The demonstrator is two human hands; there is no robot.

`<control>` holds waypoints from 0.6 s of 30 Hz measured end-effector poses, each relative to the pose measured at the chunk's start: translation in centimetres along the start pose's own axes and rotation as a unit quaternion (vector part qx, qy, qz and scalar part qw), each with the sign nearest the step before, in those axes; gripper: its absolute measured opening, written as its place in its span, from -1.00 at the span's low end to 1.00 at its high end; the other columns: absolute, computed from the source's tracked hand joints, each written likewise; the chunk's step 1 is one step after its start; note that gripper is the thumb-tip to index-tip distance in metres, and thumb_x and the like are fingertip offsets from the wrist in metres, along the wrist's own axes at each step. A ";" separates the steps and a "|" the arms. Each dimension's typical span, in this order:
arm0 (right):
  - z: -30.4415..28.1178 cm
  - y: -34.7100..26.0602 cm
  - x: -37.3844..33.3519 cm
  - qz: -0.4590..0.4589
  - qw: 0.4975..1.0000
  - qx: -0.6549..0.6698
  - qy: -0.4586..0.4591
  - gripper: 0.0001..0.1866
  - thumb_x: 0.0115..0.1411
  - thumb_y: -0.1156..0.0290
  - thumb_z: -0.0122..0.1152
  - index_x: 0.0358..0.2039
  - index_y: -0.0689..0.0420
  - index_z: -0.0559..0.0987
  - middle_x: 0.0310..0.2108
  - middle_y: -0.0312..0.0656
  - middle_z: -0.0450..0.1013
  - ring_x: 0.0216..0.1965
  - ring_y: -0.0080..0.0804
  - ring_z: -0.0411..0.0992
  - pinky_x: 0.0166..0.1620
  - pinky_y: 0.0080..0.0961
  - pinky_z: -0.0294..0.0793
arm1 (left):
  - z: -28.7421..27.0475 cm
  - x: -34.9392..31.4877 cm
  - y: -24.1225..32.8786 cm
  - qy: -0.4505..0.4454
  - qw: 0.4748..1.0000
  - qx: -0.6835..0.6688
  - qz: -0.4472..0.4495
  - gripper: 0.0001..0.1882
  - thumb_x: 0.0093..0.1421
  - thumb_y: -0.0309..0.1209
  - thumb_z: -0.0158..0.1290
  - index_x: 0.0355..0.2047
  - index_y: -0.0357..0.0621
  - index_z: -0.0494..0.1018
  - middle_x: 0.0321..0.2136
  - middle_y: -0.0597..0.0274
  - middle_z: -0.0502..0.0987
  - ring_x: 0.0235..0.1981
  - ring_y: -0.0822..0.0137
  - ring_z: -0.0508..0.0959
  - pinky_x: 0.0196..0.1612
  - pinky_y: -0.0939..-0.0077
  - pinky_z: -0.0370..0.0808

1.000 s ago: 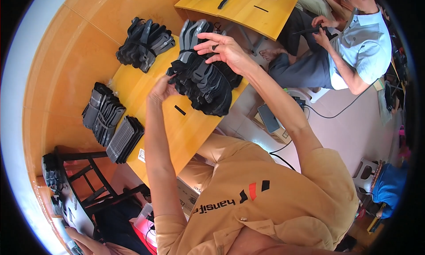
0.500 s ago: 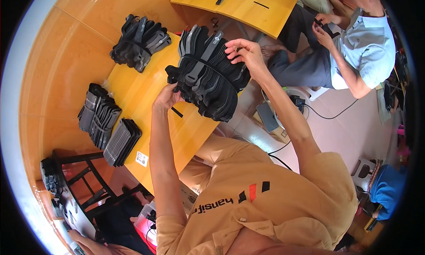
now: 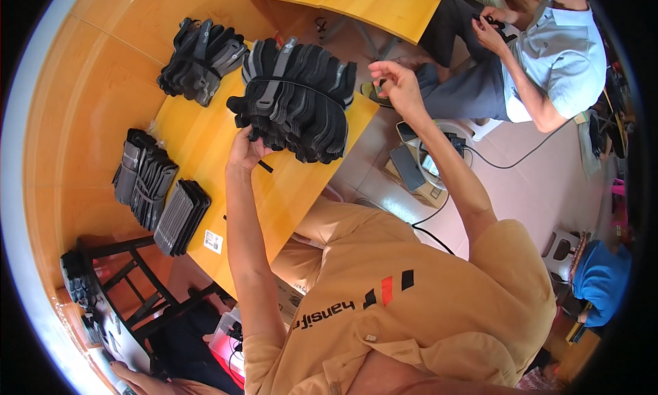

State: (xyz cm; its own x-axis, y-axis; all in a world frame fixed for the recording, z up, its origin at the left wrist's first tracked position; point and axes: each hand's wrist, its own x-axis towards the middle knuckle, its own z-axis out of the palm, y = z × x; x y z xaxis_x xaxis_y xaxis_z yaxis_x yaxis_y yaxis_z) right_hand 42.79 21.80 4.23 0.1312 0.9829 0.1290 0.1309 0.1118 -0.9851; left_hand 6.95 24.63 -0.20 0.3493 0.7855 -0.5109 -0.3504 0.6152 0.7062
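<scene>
A thick bundle of black and grey fabric straps (image 3: 298,110), bound round the middle by a thin black band, is tilted up over the yellow table (image 3: 295,196). My left hand (image 3: 245,150) grips its lower left edge, the fingers partly hidden beneath. Off the bundle's right end, my right hand (image 3: 399,90) hangs in the air, loosely curled with thumb and fingers apart. A small dark spot shows by those fingers, too small to make out. Under the bundle a short black strip (image 3: 265,166) lies on the table.
Another strap bundle (image 3: 200,60) sits at the table's far left; two smaller stacks, one banded (image 3: 142,179) and one neat (image 3: 181,217), lie nearer. A seated person (image 3: 548,66) handles a black item on the right. Cables and a cardboard box (image 3: 415,182) occupy the floor.
The bundle has shifted left and turned more level in my left hand. My right hand has come away from its right end, leaving a wider gap. The whole view has shifted slightly.
</scene>
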 end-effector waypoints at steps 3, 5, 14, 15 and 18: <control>0.1 0.2 -1.1 -0.114 0.982 -0.149 0.000 -0.57 -0.09 0.75 -0.01 -0.15 0.18 0.48 -0.29 -0.22 0.37 -0.28 -0.39 0.38 -0.27 -0.56 0.41 | 0.2 -0.3 0.4 -0.012 0.999 -0.028 -0.010 -0.52 0.28 -0.20 -0.37 0.09 -0.22 0.21 0.04 0.02 0.37 0.03 0.04 0.42 0.03 0.00 0.38; 0.6 -1.3 -1.9 -0.129 0.966 -0.222 -0.039 -0.46 -0.15 0.66 0.18 -0.06 0.13 0.41 -0.19 -0.14 0.32 -0.18 -0.12 0.34 -0.09 -0.41 0.37 | 0.1 -0.5 0.5 -0.045 0.999 -0.010 -0.001 -0.51 0.28 -0.20 -0.41 0.11 -0.22 0.20 0.05 0.00 0.36 0.05 0.03 0.39 0.05 -0.02 0.36; 3.3 -0.3 -1.3 -0.260 0.903 -0.324 -0.107 -0.24 -0.24 0.56 0.31 0.08 0.01 0.31 0.10 -0.13 0.13 0.19 -0.05 0.04 0.17 -0.17 0.17 | 0.0 0.0 0.0 -0.023 0.999 -0.037 -0.005 -0.49 0.29 -0.17 -0.44 0.12 -0.18 0.20 0.08 0.06 0.34 0.05 0.04 0.39 0.07 -0.03 0.34; 3.4 -0.4 -1.1 -0.283 0.892 -0.339 -0.099 -0.25 -0.23 0.50 0.32 0.07 0.02 0.32 0.11 -0.12 0.14 0.20 -0.07 0.03 0.20 -0.14 0.12 | 0.0 -0.1 0.2 -0.022 0.999 -0.038 -0.005 -0.49 0.29 -0.17 -0.44 0.12 -0.18 0.20 0.08 0.06 0.34 0.05 0.04 0.39 0.07 -0.03 0.34; 3.6 -0.2 0.1 -0.333 0.866 -0.360 -0.098 -0.25 -0.18 0.39 0.34 0.10 0.03 0.30 0.13 -0.12 0.15 0.23 -0.15 0.02 0.24 -0.11 0.01 | 1.1 -0.4 1.3 -0.062 0.995 -0.076 -0.017 -0.50 0.28 -0.14 -0.39 0.08 -0.17 0.25 0.05 0.08 0.38 0.03 0.06 0.42 0.01 0.00 0.41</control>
State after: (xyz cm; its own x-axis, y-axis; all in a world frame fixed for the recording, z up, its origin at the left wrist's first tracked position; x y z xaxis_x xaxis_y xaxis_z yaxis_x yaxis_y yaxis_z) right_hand 39.25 22.41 4.00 -0.3699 0.7487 0.5502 0.7007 0.6136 -0.3639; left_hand 7.35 25.02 1.44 0.4646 0.7556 -0.4618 -0.4610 0.6516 0.6024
